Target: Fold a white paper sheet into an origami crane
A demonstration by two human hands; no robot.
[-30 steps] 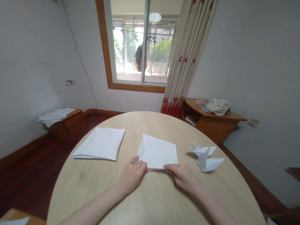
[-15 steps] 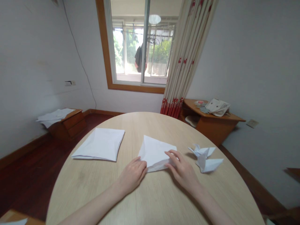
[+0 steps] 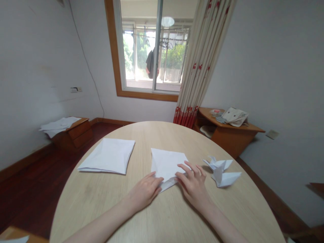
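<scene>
A white sheet of paper lies on the round wooden table, partly folded over itself. My left hand rests at its near left corner, fingers curled and pinching the paper's edge. My right hand lies on the sheet's near right part with fingers spread flat, pressing it down. A stack of white sheets sits to the left of my hands. Folded white paper figures lie to the right of my right hand.
A low wooden cabinet with papers on it stands at the left wall. A wooden side table with a bag stands at the right, beside a curtain and a window.
My right hand moved from the sheet's near edge up onto it and spread flat. The sheet's right corner was folded over, so the paper looks narrower. My left hand stayed.
</scene>
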